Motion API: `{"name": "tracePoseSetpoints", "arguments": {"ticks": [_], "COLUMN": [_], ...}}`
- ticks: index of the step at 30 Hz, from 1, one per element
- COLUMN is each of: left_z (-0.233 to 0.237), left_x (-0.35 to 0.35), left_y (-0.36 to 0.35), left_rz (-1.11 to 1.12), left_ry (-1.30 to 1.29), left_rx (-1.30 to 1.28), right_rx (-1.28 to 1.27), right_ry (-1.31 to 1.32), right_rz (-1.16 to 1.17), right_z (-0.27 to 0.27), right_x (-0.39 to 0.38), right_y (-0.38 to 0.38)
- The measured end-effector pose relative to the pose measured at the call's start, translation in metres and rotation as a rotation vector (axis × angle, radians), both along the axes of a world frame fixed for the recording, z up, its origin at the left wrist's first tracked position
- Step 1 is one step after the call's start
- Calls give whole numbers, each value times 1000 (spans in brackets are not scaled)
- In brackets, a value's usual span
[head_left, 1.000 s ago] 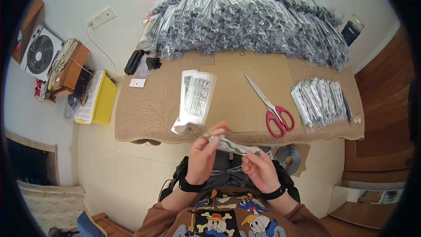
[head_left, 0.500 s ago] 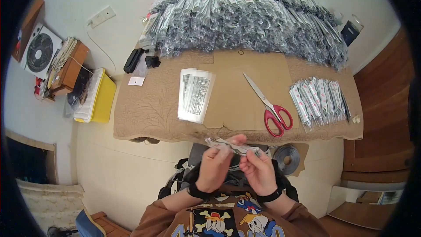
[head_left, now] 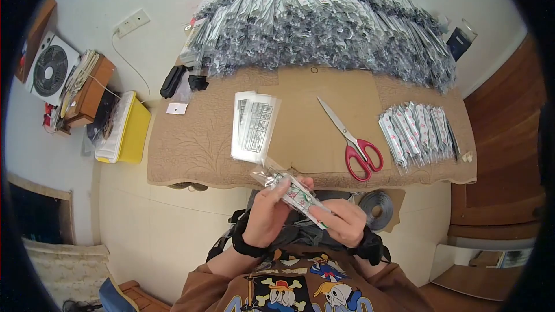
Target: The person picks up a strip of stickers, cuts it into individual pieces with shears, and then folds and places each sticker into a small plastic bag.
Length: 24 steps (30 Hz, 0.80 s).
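The left hand (head_left: 267, 211) and right hand (head_left: 344, 222) both held one printed packet (head_left: 300, 198), on the near side of the scissors (head_left: 359, 143). Left of the scissors lay clear bags (head_left: 254, 130); right, similar packets (head_left: 417, 133); beyond, a big heap (head_left: 326, 34).

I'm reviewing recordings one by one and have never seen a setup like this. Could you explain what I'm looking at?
There is no machine here: a person works with two bare hands. Every picture comes from one camera worn on their head, looking forward and down. The left hand and right hand hold a slim patterned packet near the table's front edge. On the brown cloth lies a cardboard sheet, with red-handled scissors on it. Printed sleeves lie to its left, a row of similar packets to its right, and a large heap of packaged strips behind.
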<state>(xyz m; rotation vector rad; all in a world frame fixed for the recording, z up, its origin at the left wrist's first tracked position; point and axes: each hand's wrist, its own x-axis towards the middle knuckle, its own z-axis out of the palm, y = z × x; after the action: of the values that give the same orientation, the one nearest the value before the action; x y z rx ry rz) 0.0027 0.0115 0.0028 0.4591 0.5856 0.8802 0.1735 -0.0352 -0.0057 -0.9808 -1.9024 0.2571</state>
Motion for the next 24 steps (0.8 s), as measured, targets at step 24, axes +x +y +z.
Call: {"name": "tracePoseSetpoints", "arguments": {"ticks": [24], "left_z": [-3], "left_x": [6], "left_y": [4], "left_rz": [115], "left_ry": [145], "left_rx": [-3], "right_rx": [-42], "right_ry": [-127], "right_rz": [-2], "right_z": [46], "right_x": [26], "right_y": [2]}}
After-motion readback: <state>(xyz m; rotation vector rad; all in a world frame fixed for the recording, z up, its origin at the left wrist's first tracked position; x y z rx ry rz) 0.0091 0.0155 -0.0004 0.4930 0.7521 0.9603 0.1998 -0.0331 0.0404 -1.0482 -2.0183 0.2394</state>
